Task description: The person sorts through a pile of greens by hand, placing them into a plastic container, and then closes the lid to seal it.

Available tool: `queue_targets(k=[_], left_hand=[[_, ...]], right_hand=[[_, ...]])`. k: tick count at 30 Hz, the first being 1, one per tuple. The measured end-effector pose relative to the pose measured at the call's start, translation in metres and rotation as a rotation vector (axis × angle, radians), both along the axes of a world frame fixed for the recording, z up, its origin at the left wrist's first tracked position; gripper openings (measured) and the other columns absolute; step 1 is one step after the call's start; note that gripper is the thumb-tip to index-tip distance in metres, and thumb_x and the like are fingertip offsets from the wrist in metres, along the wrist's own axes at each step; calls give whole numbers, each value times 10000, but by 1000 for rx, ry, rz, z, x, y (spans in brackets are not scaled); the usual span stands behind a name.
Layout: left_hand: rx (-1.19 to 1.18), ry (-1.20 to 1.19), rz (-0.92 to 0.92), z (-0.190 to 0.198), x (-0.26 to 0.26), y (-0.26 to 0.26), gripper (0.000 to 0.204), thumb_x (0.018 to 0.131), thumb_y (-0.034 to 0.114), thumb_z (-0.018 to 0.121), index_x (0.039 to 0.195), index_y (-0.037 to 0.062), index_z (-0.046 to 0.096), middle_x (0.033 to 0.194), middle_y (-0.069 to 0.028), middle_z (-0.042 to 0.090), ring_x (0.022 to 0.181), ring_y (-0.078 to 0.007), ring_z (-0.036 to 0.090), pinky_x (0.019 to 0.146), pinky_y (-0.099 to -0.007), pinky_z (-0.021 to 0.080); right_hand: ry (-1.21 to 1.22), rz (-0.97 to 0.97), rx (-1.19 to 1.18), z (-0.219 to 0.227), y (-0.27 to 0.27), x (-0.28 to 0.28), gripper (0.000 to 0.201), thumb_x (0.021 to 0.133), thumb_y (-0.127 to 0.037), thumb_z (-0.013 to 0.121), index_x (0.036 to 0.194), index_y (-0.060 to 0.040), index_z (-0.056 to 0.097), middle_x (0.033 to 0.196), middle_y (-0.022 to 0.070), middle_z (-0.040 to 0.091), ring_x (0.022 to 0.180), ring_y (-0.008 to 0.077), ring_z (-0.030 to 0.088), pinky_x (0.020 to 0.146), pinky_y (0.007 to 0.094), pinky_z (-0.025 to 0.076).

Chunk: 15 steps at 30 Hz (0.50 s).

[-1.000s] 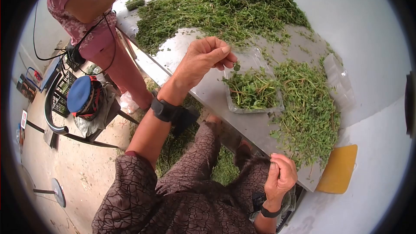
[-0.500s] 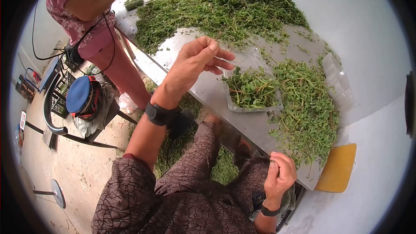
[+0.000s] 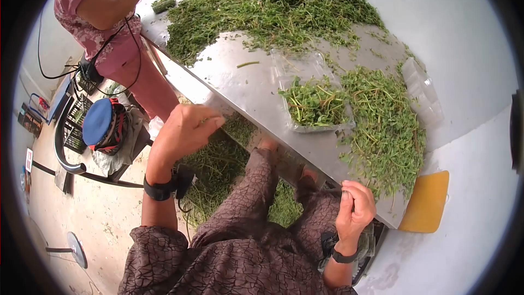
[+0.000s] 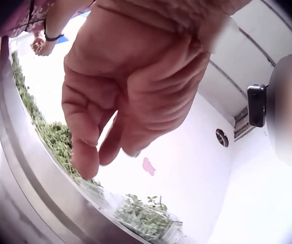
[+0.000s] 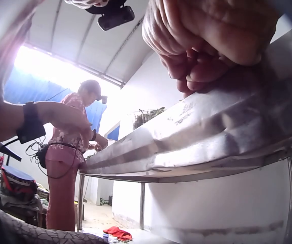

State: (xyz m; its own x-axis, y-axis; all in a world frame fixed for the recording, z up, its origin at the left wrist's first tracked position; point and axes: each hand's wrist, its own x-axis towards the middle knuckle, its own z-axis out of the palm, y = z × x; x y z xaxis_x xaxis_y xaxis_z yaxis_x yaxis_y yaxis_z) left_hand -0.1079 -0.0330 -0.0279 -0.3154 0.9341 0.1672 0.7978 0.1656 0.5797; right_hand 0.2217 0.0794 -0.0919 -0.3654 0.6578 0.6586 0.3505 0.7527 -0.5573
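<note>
My left hand (image 3: 188, 131) is off the table's near edge in the head view, over greens strewn on the floor. Its loosely bent fingers (image 4: 87, 162) point down in the left wrist view, and nothing shows between them. My right hand (image 3: 356, 207) stays at the table's front corner with fingers loosely curled, thumb tip near the index finger; I cannot tell if a tiny bit is between them. On the table a clear plastic tray (image 3: 322, 128) holds leafy green stems (image 3: 315, 102). One short stem piece (image 3: 248, 64) shows left of the tray.
A big heap of greens (image 3: 295, 5) covers the table's far side; a smaller pile (image 3: 385, 131) lies right of the tray. Empty clear trays (image 3: 421, 90) stand by the wall. A person in pink (image 3: 106, 27) works at the left. A chair carries a blue-topped bag (image 3: 103, 123).
My left hand has left the tray, moving left and toward me past the table edge. The short stem piece now shows where that hand was. The right hand has barely moved.
</note>
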Motion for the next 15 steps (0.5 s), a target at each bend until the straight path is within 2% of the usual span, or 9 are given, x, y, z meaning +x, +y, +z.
queue_targets(k=[2, 3, 5, 6, 9, 10, 12, 13, 15], left_hand=[[124, -154, 102, 8, 8, 6, 173, 896, 85, 575, 939, -62, 655, 751, -74, 627, 636, -144, 645, 612, -280, 509], [128, -158, 96, 5, 10, 12, 173, 896, 85, 575, 939, -62, 655, 751, -74, 627, 636, -144, 645, 612, -280, 509], [433, -201, -5, -11, 11, 30, 181, 913, 36, 542, 1051, -32, 639, 915, -84, 638, 795, -139, 656, 706, -272, 510], [435, -207, -21, -16, 13, 39, 181, 913, 36, 542, 1051, -32, 639, 915, -84, 638, 795, -139, 656, 706, -272, 510], [490, -352, -155, -31, 20, 63, 252, 919, -19, 510, 1146, 20, 611, 1169, -104, 566, 962, -146, 621, 786, -281, 511], [496, -355, -164, -32, 25, 67, 252, 919, -19, 510, 1146, 20, 611, 1169, -104, 566, 962, -146, 621, 786, -281, 511], [526, -194, -154, -32, 35, 75, 283, 906, -30, 518, 1158, 53, 614, 1180, -105, 560, 948, -177, 623, 796, -290, 514], [543, -189, -183, -38, 37, 79, 336, 873, -59, 524, 1170, 76, 607, 1228, -112, 531, 937, -211, 624, 795, -309, 518], [511, -185, -197, -43, 38, 85, 350, 858, -68, 526, 1173, 69, 595, 1259, -112, 508, 950, -218, 624, 793, -321, 522]], right_hand=[[-6, -2, -8, 1, -1, -1, 63, 810, -8, 626, 870, -5, 642, 915, 126, 685, 756, 261, 629, 680, 318, 497], [4, 1, -12, 1, -1, -1, 65, 810, -2, 623, 872, 0, 642, 915, 129, 684, 761, 264, 631, 685, 319, 499], [11, -12, -11, 1, -1, -1, 68, 809, 3, 621, 874, 5, 642, 916, 131, 683, 765, 267, 632, 690, 321, 500], [20, -7, -18, 1, -1, -2, 68, 809, 6, 622, 874, 5, 641, 917, 130, 684, 769, 266, 633, 690, 321, 500], [26, -1, -16, 0, -3, -1, 65, 809, 10, 625, 873, 7, 639, 920, 130, 684, 773, 261, 633, 689, 321, 499], [25, 14, -8, 0, -2, -1, 64, 810, 10, 626, 872, 8, 638, 922, 130, 685, 775, 258, 634, 689, 321, 499], [24, 6, 0, 2, -1, 0, 63, 811, 8, 626, 873, 7, 637, 923, 129, 685, 778, 258, 635, 691, 322, 498], [21, 8, -6, 2, -1, 0, 61, 812, 7, 626, 873, 7, 637, 923, 129, 686, 780, 257, 636, 692, 322, 498], [18, 9, -15, 0, -3, 0, 60, 814, 5, 625, 873, 7, 636, 924, 128, 686, 783, 257, 637, 694, 322, 497]])
